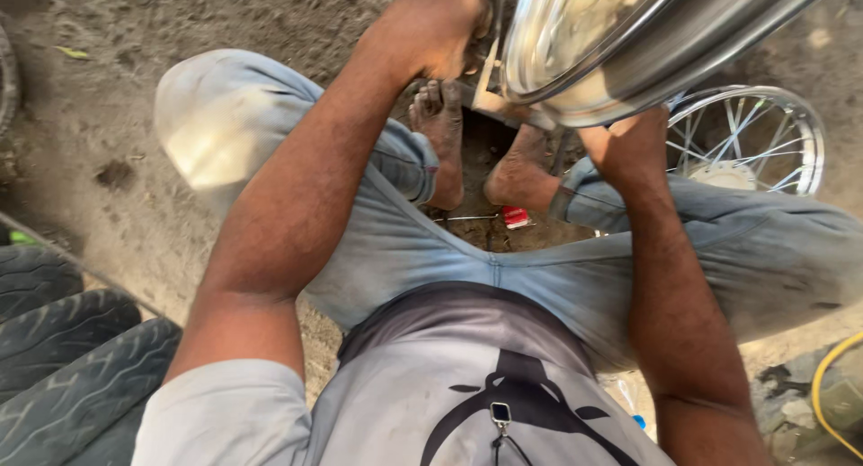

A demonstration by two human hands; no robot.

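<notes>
You squat on the dirt ground point(108, 115) with the fender point(620, 44) before your knees, the spoked wheel point(751, 138) behind its right, the tyres point(63, 358) at your left, and the screwdriver point(490, 217) between your feet.

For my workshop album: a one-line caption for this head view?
Squatting barefoot on dirt, left hand and right hand grip a shiny metal wheel rim.

right hand point(629, 142) behind chrome mudguard point(620, 44), spoked wheel point(746, 138) partly hidden
</notes>
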